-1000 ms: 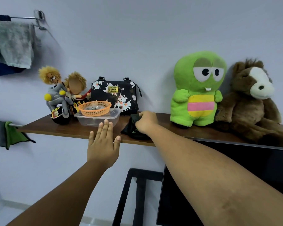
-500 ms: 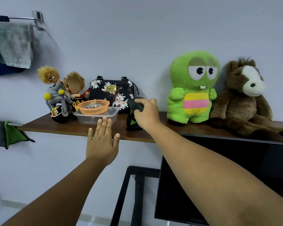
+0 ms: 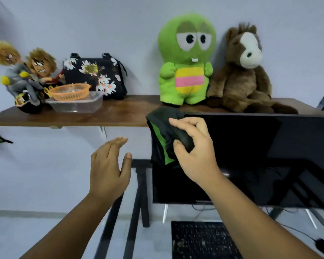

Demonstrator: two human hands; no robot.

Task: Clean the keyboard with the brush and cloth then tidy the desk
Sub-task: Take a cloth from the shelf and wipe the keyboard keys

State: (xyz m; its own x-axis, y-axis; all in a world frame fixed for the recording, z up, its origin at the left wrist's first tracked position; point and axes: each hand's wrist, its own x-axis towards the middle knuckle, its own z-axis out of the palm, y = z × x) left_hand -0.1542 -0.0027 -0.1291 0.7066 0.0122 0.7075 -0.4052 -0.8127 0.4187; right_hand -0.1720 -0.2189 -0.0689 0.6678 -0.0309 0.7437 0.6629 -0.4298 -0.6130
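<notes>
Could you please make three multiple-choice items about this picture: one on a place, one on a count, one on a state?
1. Where is the orange basket?
A. in the clear plastic container on the shelf
B. on the keyboard
C. hanging from the monitor

2. How many large plush toys sit at the right end of the shelf?
A. one
B. two
C. four

3. What is the state of the left hand?
A. gripping the cloth
B. open and empty
C. pressing the keyboard

Answers: 1 A, the basket rests in the clear container. 2 B, a green plush and a brown plush. 3 B, only the right hand holds the dark green cloth.
</notes>
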